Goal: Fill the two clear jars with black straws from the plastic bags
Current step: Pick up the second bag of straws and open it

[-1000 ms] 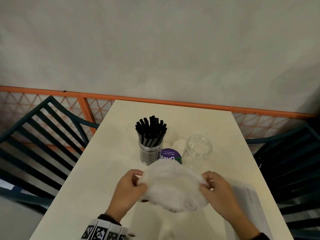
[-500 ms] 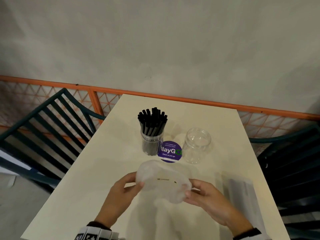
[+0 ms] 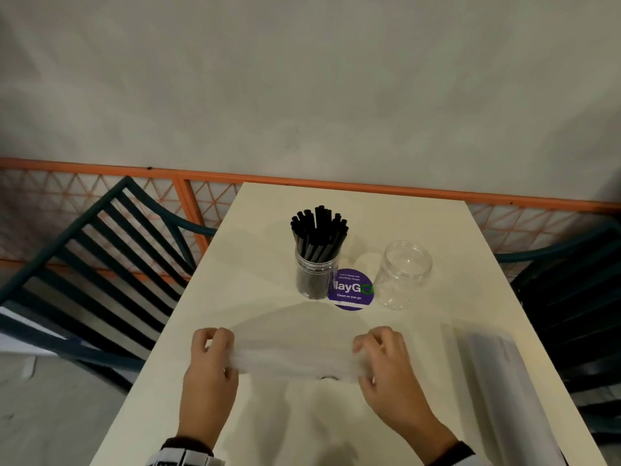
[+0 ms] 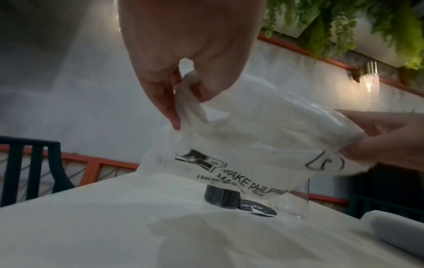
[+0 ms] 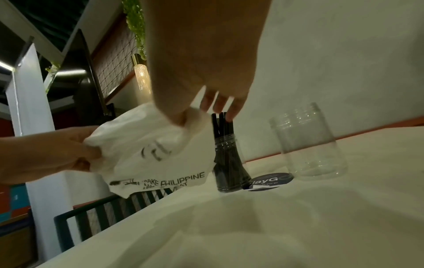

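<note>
Since approx. 0.5 s earlier the crumpled, empty translucent white plastic bag [image 3: 295, 351] was pulled out flat between both hands, left hand [image 3: 211, 361] and right hand [image 3: 383, 358] each pinching an end, above the cream desk [image 3: 235, 287]. That meant it was spent: the straw-filled clear jar [image 3: 317, 267] stood at 12 o'clock, the empty clear jar [image 3: 401, 277] at 1, w/ a second long plastic bag [image 3: 497, 375] at 3 o'clock, probably next.

Thin, crinkled translucent plastic bag [image 4: 263, 143] with black print; clear glossy plastic jars [image 3: 403, 279]; matt black straws [image 3: 319, 230]; smooth matt cream bench [image 3: 255, 284].

I hold a crumpled clear plastic bag [image 3: 295, 348] w/ black print above the table; left jar [image 3: 317, 275] upright, packed w/ black straws [image 3: 319, 233]; right jar [image 3: 403, 279] upright (empty).
</note>
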A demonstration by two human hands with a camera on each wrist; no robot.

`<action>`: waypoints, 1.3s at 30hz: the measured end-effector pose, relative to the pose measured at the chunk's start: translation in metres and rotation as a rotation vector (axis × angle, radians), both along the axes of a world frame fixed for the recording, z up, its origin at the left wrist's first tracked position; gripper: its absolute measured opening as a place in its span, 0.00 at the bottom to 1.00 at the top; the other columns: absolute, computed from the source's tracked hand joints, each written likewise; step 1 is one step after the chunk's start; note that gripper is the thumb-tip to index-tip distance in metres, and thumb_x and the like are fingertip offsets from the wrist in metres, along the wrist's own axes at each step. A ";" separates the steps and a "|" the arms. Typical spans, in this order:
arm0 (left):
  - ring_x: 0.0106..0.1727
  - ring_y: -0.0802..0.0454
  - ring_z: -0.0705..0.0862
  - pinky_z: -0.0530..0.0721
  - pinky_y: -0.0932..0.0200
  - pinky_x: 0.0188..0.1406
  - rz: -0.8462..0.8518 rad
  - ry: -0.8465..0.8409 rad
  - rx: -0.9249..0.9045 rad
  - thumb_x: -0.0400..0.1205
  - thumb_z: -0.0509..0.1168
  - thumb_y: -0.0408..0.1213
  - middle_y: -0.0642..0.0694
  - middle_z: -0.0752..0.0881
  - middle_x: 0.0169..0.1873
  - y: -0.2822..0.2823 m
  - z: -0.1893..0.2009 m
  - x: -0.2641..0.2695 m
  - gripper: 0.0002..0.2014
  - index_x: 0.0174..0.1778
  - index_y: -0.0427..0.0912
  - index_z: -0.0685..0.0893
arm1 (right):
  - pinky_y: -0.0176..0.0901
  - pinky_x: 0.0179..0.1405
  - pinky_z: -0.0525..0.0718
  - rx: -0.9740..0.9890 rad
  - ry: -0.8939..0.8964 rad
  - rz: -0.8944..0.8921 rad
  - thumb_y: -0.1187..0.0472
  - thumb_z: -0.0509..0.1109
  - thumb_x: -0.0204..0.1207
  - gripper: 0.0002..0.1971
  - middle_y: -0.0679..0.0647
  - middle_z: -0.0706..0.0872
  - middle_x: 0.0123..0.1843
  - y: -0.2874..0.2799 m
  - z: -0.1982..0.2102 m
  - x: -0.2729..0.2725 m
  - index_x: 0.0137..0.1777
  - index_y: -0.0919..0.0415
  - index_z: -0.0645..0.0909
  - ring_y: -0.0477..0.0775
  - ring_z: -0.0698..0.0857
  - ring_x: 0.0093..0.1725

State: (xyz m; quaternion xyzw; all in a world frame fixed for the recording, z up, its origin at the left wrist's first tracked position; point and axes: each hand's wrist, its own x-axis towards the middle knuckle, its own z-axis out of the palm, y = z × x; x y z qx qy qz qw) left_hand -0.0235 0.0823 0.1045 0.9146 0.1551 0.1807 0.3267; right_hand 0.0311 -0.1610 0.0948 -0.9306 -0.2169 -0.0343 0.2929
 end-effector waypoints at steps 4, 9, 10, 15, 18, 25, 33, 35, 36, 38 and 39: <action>0.42 0.65 0.73 0.71 0.74 0.32 -0.053 -0.026 -0.018 0.62 0.57 0.08 0.51 0.70 0.41 0.020 -0.019 -0.007 0.25 0.36 0.46 0.68 | 0.44 0.80 0.37 -0.186 0.199 0.410 0.30 0.60 0.68 0.36 0.40 0.43 0.82 0.027 -0.011 -0.010 0.71 0.20 0.43 0.46 0.37 0.80; 0.61 0.34 0.80 0.83 0.46 0.50 -0.288 0.280 0.187 0.63 0.66 0.21 0.48 0.77 0.65 0.053 -0.049 -0.015 0.32 0.51 0.62 0.68 | 0.55 0.74 0.44 -0.570 0.166 0.362 0.35 0.42 0.79 0.27 0.46 0.71 0.76 0.073 -0.076 -0.022 0.77 0.36 0.43 0.59 0.66 0.77; 0.73 0.30 0.68 0.78 0.42 0.64 -0.332 0.382 0.271 0.67 0.64 0.30 0.45 0.69 0.73 0.054 -0.048 -0.016 0.31 0.63 0.60 0.68 | 0.56 0.75 0.49 -0.561 0.156 0.359 0.37 0.40 0.80 0.26 0.47 0.70 0.75 0.080 -0.090 -0.022 0.78 0.37 0.44 0.59 0.67 0.75; 0.61 0.40 0.77 0.85 0.52 0.52 -0.439 0.401 0.492 0.74 0.49 0.50 0.45 0.63 0.78 0.059 -0.087 -0.022 0.20 0.60 0.51 0.73 | 0.57 0.65 0.76 -0.582 0.155 0.390 0.42 0.35 0.82 0.27 0.50 0.69 0.73 0.105 -0.115 -0.023 0.80 0.44 0.46 0.55 0.75 0.69; 0.59 0.37 0.78 0.45 0.59 0.81 -0.388 0.294 0.551 0.74 0.50 0.48 0.41 0.70 0.75 0.064 -0.114 -0.030 0.17 0.56 0.48 0.74 | 0.51 0.70 0.76 -0.499 0.169 0.461 0.35 0.38 0.79 0.28 0.47 0.81 0.66 0.105 -0.100 -0.023 0.70 0.42 0.70 0.51 0.78 0.67; 0.62 0.33 0.75 0.81 0.33 0.54 -0.323 0.481 0.418 0.62 0.65 0.35 0.37 0.85 0.58 0.078 -0.105 -0.013 0.23 0.54 0.43 0.83 | 0.44 0.58 0.79 0.009 -0.059 -0.340 0.54 0.65 0.76 0.10 0.56 0.87 0.52 0.007 -0.078 -0.007 0.53 0.55 0.84 0.54 0.82 0.55; 0.52 0.70 0.82 0.72 0.79 0.52 -0.504 0.241 0.001 0.79 0.62 0.32 0.63 0.83 0.51 -0.003 -0.042 0.010 0.13 0.56 0.49 0.84 | 0.69 0.67 0.70 -0.150 0.384 -1.094 0.55 0.72 0.71 0.28 0.74 0.75 0.64 -0.155 -0.059 -0.005 0.67 0.67 0.70 0.75 0.72 0.64; 0.50 0.79 0.78 0.69 0.87 0.49 -0.560 0.223 -0.066 0.79 0.61 0.33 0.70 0.81 0.46 -0.033 -0.040 0.016 0.12 0.52 0.53 0.84 | 0.69 0.70 0.66 -0.097 0.504 -1.130 0.45 0.73 0.68 0.39 0.72 0.72 0.68 -0.173 -0.059 -0.010 0.74 0.62 0.62 0.74 0.70 0.67; 0.51 0.80 0.77 0.70 0.87 0.48 -0.591 0.237 -0.098 0.80 0.61 0.32 0.71 0.80 0.45 -0.048 -0.039 0.019 0.13 0.51 0.56 0.83 | 0.69 0.70 0.67 -0.070 0.548 -1.121 0.43 0.74 0.67 0.44 0.71 0.72 0.69 -0.178 -0.057 -0.010 0.76 0.62 0.58 0.74 0.72 0.67; 0.53 0.76 0.77 0.72 0.84 0.47 -0.645 0.263 -0.146 0.80 0.61 0.33 0.70 0.81 0.46 -0.076 -0.040 0.025 0.14 0.48 0.63 0.79 | 0.67 0.69 0.68 -0.062 0.616 -1.067 0.39 0.75 0.64 0.49 0.69 0.73 0.69 -0.186 -0.056 -0.007 0.77 0.62 0.55 0.72 0.74 0.66; 0.52 0.74 0.79 0.73 0.82 0.47 -0.671 0.275 -0.155 0.81 0.61 0.34 0.68 0.83 0.47 -0.090 -0.042 0.028 0.15 0.47 0.65 0.78 | 0.65 0.68 0.70 -0.081 0.646 -1.033 0.38 0.76 0.61 0.49 0.67 0.74 0.67 -0.189 -0.054 -0.004 0.75 0.62 0.58 0.70 0.75 0.65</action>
